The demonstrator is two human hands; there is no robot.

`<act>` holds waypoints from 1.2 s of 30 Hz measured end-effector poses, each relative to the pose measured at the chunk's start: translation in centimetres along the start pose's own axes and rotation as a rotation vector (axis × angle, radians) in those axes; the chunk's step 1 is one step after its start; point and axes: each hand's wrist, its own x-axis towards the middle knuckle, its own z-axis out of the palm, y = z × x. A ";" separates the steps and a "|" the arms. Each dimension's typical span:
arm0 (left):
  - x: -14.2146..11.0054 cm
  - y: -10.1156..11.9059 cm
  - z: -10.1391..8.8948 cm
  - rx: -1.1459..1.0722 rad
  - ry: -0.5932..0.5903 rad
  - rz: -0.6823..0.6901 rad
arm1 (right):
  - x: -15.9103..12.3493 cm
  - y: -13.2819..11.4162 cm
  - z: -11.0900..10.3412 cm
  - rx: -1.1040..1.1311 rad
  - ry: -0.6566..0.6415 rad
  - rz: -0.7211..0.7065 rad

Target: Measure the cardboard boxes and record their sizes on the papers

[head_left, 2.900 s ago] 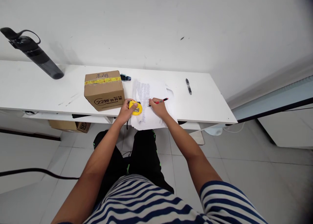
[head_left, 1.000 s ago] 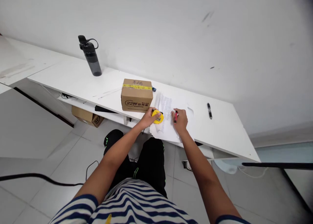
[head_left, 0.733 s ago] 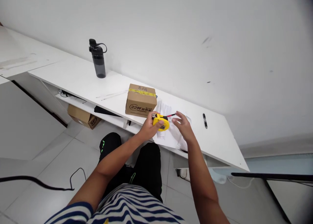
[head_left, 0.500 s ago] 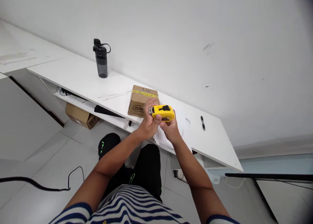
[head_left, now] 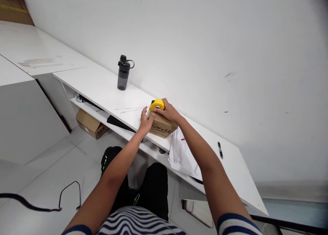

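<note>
My right hand is closed around a yellow tape measure, held just over the top of a small cardboard box. The box sits on the white desktop with dark printing on its front side. At the box's left end is my left hand, its thumb by the box edge and its fingers bent. A thin pale strip, apparently the tape's blade, runs down from the case between that thumb and fingers. Part of the box top is hidden by my right hand.
A dark water bottle stands on the desk to the left, near the wall. Right of the box lie white papers and a black pen. Beneath the desk is an open shelf, with another cardboard box on the floor.
Both hands have moved from in front of the box to its left end and top, carrying the tape measure along. The tape case has turned. The view has shifted left.
</note>
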 end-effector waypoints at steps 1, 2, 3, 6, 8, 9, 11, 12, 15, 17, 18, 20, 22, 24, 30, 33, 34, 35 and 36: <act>-0.2 0.0 0.1 0.006 0.003 0.045 | -0.1 0.1 0.0 -0.021 -0.009 0.002; -0.3 0.1 0.2 0.019 0.000 0.091 | -0.3 0.2 -0.1 -0.043 -0.013 0.004; -0.3 0.3 0.2 0.033 -0.009 0.130 | -0.6 0.3 -0.4 -0.066 -0.014 0.007; -0.2 0.7 0.2 0.096 -0.038 0.198 | -2.1 0.9 -1.7 -0.118 -0.027 0.028; 0.1 0.9 0.2 0.149 -0.042 0.206 | -3.5 1.8 -3.1 -0.120 -0.051 0.068; 0.2 0.9 0.2 0.169 -0.042 0.208 | -4.3 2.5 -3.9 -0.112 -0.061 0.096; 0.5 0.8 0.1 0.187 -0.045 0.216 | -6.0 4.1 -5.5 -0.090 -0.067 0.155; 0.7 0.7 0.1 0.186 -0.047 0.224 | -6.9 5.0 -6.2 -0.082 -0.062 0.182; 1.1 0.6 0.2 0.176 -0.037 0.260 | -9.2 7.7 -7.9 -0.062 -0.030 0.258; 1.3 0.5 0.3 0.174 -0.029 0.270 | -10.5 9.0 -8.5 -0.040 -0.001 0.302; 1.4 0.4 0.3 0.174 -0.025 0.271 | -11.0 9.4 -8.6 -0.026 0.014 0.319; 1.6 0.3 0.4 0.174 -0.021 0.282 | -11.7 10.0 -8.6 -0.004 0.049 0.342; 1.8 0.1 0.4 0.182 -0.024 0.305 | -12.0 10.1 -8.4 0.033 0.080 0.339; 1.9 0.0 0.4 0.197 -0.024 0.313 | -11.8 10.0 -8.2 0.086 0.101 0.309; 1.7 0.4 0.5 0.196 -0.013 0.247 | -9.1 8.7 -7.1 0.166 0.191 0.161; 1.5 1.0 0.4 0.188 -0.043 0.225 | -6.9 7.0 -5.8 0.149 0.139 0.115; 1.4 1.1 0.4 0.192 -0.045 0.219 | -6.1 6.3 -5.2 0.127 0.112 0.102; 1.3 1.2 0.4 0.197 -0.044 0.213 | -5.2 5.4 -4.5 0.096 0.090 0.086; 1.2 1.2 0.5 0.202 -0.043 0.206 | -4.3 4.5 -3.7 0.062 0.079 0.067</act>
